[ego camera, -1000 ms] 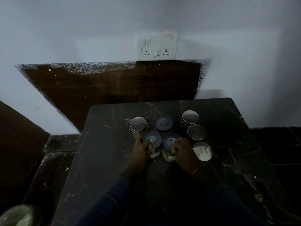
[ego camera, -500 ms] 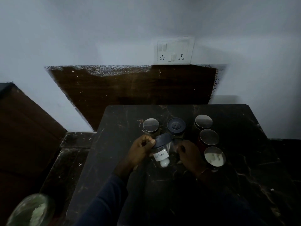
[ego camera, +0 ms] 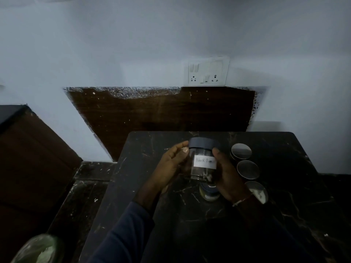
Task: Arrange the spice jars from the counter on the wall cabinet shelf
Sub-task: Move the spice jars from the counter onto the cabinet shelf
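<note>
Head view: both the left hand (ego camera: 171,166) and the right hand (ego camera: 227,174) clasped a glass spice jar (ego camera: 202,160) upright above the dark counter (ego camera: 284,215), its handwritten label, seemingly "Black Pepper", turned up, probably for reading; steel-lidded jars (ego camera: 247,169) waited alongside.

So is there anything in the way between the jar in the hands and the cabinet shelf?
That cannot be settled here: no wall cabinet shelf is in view. The Black Pepper jar is held upright above the counter by the left hand and right hand, with only bare wall above it.
</note>
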